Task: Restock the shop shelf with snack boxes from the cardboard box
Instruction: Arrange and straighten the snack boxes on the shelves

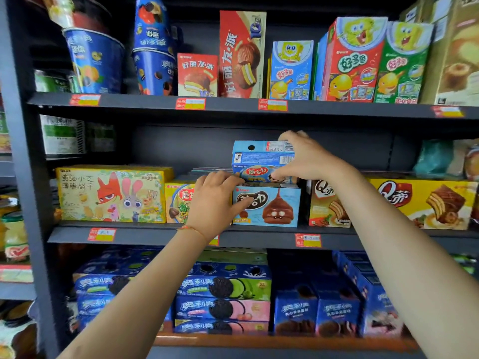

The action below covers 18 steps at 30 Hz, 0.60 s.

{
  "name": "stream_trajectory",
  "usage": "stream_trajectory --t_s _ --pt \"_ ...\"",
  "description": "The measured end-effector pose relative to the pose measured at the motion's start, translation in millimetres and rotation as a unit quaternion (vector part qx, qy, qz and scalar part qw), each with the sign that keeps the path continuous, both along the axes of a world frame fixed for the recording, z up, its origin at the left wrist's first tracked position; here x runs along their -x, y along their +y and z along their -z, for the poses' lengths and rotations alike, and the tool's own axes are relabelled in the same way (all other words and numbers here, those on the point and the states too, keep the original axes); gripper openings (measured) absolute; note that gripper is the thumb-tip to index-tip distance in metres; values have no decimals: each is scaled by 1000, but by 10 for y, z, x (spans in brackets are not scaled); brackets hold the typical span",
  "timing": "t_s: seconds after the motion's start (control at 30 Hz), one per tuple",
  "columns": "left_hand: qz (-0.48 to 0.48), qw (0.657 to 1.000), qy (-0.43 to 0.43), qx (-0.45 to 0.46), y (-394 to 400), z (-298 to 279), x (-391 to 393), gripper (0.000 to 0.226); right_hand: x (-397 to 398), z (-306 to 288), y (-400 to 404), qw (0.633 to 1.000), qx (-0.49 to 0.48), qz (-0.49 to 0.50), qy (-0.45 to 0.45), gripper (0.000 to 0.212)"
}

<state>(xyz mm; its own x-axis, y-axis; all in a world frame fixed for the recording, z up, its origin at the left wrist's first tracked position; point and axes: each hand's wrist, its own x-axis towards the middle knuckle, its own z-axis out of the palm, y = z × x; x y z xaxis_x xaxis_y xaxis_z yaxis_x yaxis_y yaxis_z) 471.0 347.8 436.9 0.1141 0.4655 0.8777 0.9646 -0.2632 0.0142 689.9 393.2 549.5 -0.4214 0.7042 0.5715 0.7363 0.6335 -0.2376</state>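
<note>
At the centre of the frame we see a light blue snack box (261,161) sitting on top of another blue box with a chocolate-drop figure (267,207), which stands on the middle shelf (259,235). Our right hand (304,156) holds the upper box at its right end, its grip pinching it with fingers over the top edge and the thumb on the front face. Our left hand (215,200) lies against the left end of the lower box, the thumb pressed flat on its front and the fingers curled over its top left corner, touching the bottom left of the upper box.

Just left of the lower box stands a yellow box (178,202), partly hidden by the left hand, and further left a wide yellow box with a fox and a rabbit (111,194). To the right stand yellow cake boxes (425,203).

Red and yellow price tags (308,240) sit on the shelf edges. In the upper part of the frame the top shelf (233,106) carries blue tubs (97,62), red pie boxes (242,54) and cartoon sponge boxes (355,60). In the lower part of the frame stacked blue cookie boxes (223,299) fill the bottom shelf.
</note>
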Motion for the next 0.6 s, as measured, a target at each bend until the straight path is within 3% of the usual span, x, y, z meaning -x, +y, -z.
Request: stream_trajectory --t_s 0.43,0.6 --pt "-11 1000 -25 -3 30 5 -49 49 -61 -280 178 980 108 48 -161 61" --pt "-2 1000 -24 -18 54 35 -34 46 -117 -331 141 976 119 50 -173 57"
